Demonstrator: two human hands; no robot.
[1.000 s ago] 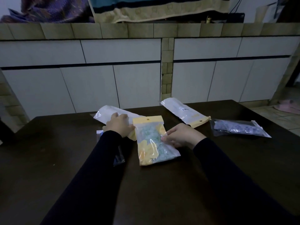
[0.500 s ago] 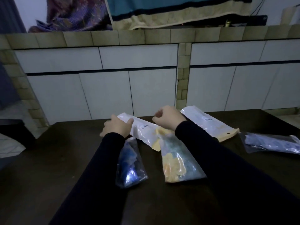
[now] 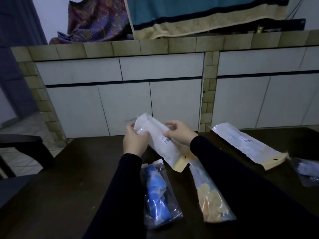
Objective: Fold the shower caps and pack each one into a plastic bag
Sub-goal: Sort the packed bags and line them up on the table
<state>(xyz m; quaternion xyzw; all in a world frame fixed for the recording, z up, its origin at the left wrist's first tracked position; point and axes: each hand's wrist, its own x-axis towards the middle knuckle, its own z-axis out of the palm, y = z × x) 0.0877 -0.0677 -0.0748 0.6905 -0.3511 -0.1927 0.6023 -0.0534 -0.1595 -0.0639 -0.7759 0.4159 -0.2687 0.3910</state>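
I hold a white plastic bag (image 3: 156, 138) with a yellow header tilted above the dark table (image 3: 69, 195). My left hand (image 3: 135, 139) grips its upper left edge and my right hand (image 3: 179, 133) pinches its right side near a barcode label. Below, a clear bag with a blue shower cap (image 3: 158, 194) lies on the table beside my left sleeve. A bag with a yellow and pale green cap (image 3: 209, 195) lies partly under my right sleeve. Another white bag (image 3: 246, 144) lies at the right, and a bag with a dark blue cap (image 3: 305, 169) at the right edge.
Beyond the table's far edge stands a tiled counter with white cabinet doors (image 3: 124, 104). Patterned cloths (image 3: 96, 21) lie on top of it. A dark chair or stool (image 3: 20, 145) stands at the left beside the table.
Both hands lifted the white bag off the table and tilted it up. The yellow-cap bag was left lying on the table, and the view shifted so the blue-cap bag shows.
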